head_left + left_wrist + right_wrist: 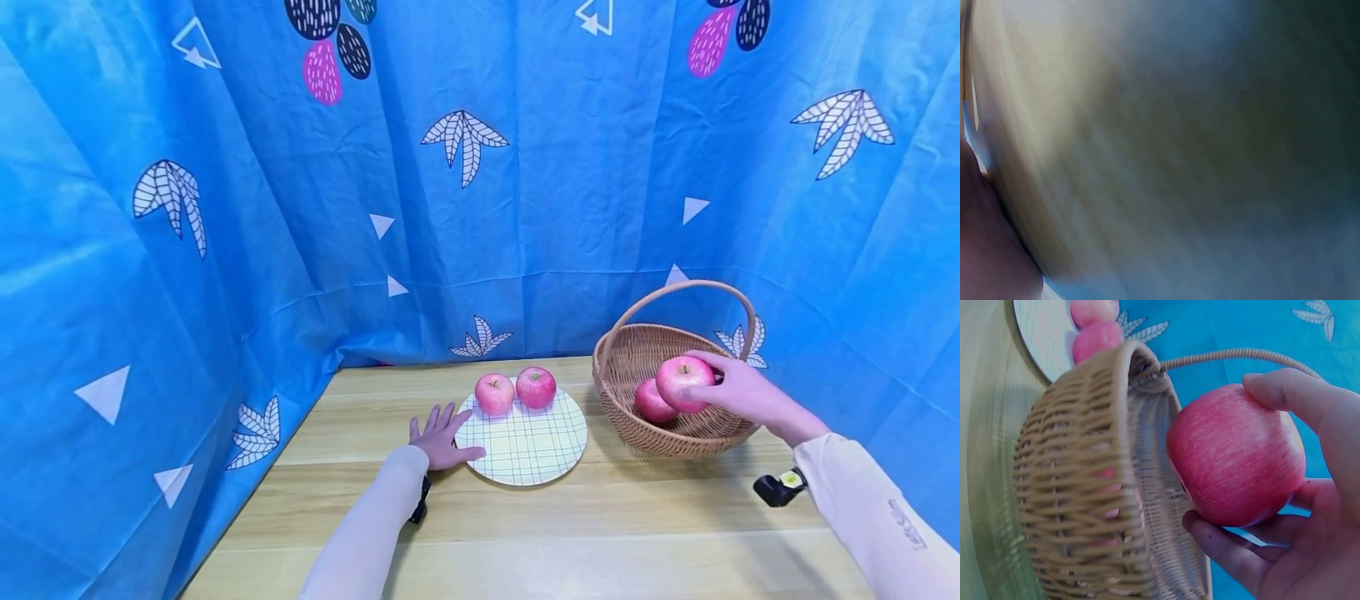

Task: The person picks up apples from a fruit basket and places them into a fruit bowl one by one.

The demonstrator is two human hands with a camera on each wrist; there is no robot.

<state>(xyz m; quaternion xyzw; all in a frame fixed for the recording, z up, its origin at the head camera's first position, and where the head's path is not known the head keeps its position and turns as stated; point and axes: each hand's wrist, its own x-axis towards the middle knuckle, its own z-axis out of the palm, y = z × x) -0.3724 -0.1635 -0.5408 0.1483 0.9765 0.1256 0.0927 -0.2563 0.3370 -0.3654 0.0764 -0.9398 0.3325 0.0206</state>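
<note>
My right hand grips a red apple over the mouth of a wicker basket. In the right wrist view the thumb lies on one side of that apple and the fingers on the other. A second apple sits inside the basket, partly covered by the held one. My left hand has its fingers spread at the left rim of a round checked plate. On the plate's far part rest two apples, a paler one and a redder one.
The basket's arched handle rises above its opening, beside the right hand. A light wooden table carries everything. Blue patterned cloth hangs behind the table and along both sides. The left wrist view is mostly a blurred close surface.
</note>
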